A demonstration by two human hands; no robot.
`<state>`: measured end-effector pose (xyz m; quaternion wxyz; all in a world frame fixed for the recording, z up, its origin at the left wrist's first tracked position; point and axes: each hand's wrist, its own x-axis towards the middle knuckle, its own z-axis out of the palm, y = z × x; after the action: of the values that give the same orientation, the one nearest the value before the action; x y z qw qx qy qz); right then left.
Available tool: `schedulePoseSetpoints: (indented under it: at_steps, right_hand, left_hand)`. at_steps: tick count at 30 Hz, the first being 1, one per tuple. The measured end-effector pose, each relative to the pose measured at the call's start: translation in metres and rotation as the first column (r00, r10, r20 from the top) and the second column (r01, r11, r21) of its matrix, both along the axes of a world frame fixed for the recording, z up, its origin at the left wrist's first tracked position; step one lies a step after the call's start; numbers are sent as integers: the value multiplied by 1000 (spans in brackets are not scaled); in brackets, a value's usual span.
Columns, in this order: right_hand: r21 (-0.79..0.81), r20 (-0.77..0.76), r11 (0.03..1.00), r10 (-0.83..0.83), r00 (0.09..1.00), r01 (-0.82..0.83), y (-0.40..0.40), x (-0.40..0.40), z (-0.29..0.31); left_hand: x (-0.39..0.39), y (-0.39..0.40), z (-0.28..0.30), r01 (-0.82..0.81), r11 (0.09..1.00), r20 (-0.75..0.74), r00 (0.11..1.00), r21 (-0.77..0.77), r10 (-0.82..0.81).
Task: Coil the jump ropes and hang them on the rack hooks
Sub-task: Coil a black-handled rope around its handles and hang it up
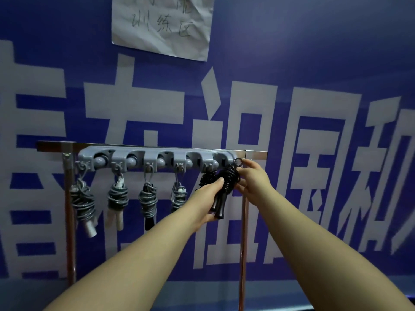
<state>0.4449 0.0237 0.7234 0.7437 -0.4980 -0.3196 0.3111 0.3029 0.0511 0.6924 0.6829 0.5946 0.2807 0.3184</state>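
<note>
One view is given, from the head, looking forward and down.

A grey rack (157, 158) is fixed to a metal bar (54, 146) in front of a blue wall (314, 52). A crumpled paper (161, 25) is stuck on the wall above. Four grey ropes (82, 203) are already hung on the hooks at the left and middle. A black rope (207, 179) is seen hanging on the next hook, partly hidden by the left hand (205, 198).

One more black bundle (228, 179) is held up at the right end of the rack. It is already coiled. The left hand is curled round its handles (219, 206) from below, with the thumb pressed on the coils. The loop (238, 161) at the top of the bundle is pinched by the right hand (252, 178), right at the end of the rack. Whether the loop is already over a hook cannot be told, because the hook there is hidden.

The task is judged to be nearly done, since only this bundle is left in the hands.

Things could go wrong here. The loop is small, so the hook could be missed. If the bundle is let go too soon, it could be dropped to the floor. If the coils are squeezed loosely, they could be shaken open. The black rope next to it could be bumped off its hook by the left hand.
</note>
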Motion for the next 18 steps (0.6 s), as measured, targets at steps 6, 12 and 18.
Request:
schedulePoseSetpoints:
  at_steps: [6, 12, 18]
  right_hand:
    - [-90, 69, 996, -23, 997, 29, 7, 5, -16]
    - [-147, 152, 984, -78, 985, 101, -3, -4, -80]
    - [-387, 71, 920, 102, 992, -66, -5, -43, -185]
  left_hand:
    - [7, 5, -17, 33, 999, -18, 999, -33, -34]
    - [-7, 11, -55, -20, 999, -155, 988, 34, 25]
    - [-46, 16, -134, -117, 992, -294, 947, 49, 127]
